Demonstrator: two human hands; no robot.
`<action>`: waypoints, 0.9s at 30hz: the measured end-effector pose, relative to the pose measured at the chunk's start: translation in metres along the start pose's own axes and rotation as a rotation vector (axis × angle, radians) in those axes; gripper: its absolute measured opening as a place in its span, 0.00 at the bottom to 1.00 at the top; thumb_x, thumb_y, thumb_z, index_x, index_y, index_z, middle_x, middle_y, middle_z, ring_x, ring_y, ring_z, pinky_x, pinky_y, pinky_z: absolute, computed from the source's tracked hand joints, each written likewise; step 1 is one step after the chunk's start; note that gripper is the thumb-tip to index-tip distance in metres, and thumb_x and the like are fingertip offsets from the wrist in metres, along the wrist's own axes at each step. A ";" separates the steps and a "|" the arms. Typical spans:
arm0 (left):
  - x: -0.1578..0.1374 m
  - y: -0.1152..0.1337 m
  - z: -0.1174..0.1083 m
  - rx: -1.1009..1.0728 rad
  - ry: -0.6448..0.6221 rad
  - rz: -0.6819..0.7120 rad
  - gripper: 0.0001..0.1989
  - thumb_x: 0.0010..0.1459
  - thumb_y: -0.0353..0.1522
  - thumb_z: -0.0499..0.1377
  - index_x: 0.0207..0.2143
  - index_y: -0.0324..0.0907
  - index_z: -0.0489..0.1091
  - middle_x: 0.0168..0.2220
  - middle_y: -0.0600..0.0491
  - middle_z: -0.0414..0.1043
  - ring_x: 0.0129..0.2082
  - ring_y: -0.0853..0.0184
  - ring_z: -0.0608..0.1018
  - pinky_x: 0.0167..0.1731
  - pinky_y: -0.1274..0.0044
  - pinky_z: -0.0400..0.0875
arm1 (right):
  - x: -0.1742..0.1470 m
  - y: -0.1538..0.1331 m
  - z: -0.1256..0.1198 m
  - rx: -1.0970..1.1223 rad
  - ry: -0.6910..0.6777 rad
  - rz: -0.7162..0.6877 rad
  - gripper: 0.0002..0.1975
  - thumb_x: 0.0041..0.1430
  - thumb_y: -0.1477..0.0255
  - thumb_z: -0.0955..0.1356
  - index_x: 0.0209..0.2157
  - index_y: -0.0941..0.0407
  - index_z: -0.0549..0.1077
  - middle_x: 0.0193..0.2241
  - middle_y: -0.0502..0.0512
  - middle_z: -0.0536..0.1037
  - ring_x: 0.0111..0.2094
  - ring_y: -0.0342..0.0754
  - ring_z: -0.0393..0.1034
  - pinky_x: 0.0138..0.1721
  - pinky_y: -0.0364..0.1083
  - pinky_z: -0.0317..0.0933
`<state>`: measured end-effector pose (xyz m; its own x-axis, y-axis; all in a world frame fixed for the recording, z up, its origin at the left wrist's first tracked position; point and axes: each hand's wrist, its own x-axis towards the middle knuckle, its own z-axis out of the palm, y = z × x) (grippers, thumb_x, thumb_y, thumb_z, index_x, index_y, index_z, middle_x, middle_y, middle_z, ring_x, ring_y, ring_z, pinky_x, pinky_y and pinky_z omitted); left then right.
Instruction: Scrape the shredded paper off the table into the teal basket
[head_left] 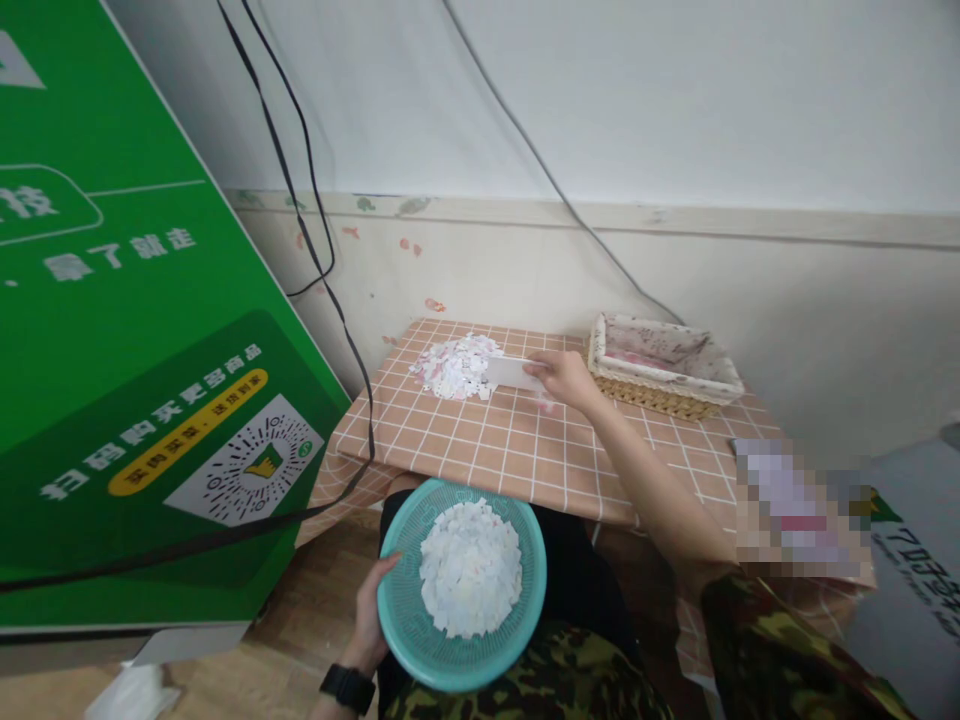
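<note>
My left hand (373,610) grips the left rim of a round teal plastic basket (463,668), which is held over my lap below the table edge. Small white paper scraps (471,570) are heaped inside it. Over the table, my right hand (561,378) is closed on a flat white card (514,372), pinched at its right end. The card's left end meets a loose pile of paper scraps (456,366), some of them pinkish, on the tablecloth.
A checked brown cloth covers the table (480,440). At its back right sits a fabric-lined wicker basket (660,395). A large green panel (150,300) stands at left, with a dark cable (352,345) hanging before it. Behind is a wall (480,260).
</note>
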<state>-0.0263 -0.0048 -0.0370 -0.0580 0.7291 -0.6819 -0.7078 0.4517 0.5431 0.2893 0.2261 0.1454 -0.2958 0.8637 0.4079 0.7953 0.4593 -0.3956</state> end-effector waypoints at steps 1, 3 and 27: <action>0.001 0.000 0.000 -0.004 0.000 -0.006 0.07 0.46 0.32 0.62 0.26 0.35 0.74 0.22 0.49 0.78 0.26 0.57 0.79 0.32 0.68 0.73 | 0.002 0.001 -0.001 0.006 0.001 -0.014 0.12 0.58 0.70 0.64 0.41 0.55 0.76 0.38 0.55 0.79 0.39 0.48 0.72 0.40 0.44 0.61; 0.005 0.000 0.000 -0.013 -0.002 -0.011 0.07 0.46 0.32 0.62 0.27 0.35 0.74 0.24 0.48 0.78 0.28 0.56 0.80 0.33 0.67 0.73 | 0.006 0.004 -0.003 0.015 -0.008 -0.051 0.11 0.58 0.70 0.65 0.40 0.54 0.77 0.37 0.54 0.79 0.39 0.48 0.73 0.40 0.44 0.61; 0.015 -0.011 0.008 -0.007 -0.079 0.000 0.11 0.47 0.35 0.61 0.30 0.35 0.75 0.27 0.47 0.79 0.29 0.57 0.79 0.33 0.67 0.73 | -0.005 0.023 -0.006 0.248 -0.106 -0.055 0.12 0.53 0.66 0.66 0.35 0.58 0.78 0.30 0.54 0.79 0.29 0.46 0.70 0.30 0.43 0.57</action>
<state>-0.0132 0.0056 -0.0497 -0.0018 0.7676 -0.6409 -0.7129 0.4485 0.5391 0.3122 0.2305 0.1394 -0.3990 0.8469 0.3514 0.6262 0.5317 -0.5702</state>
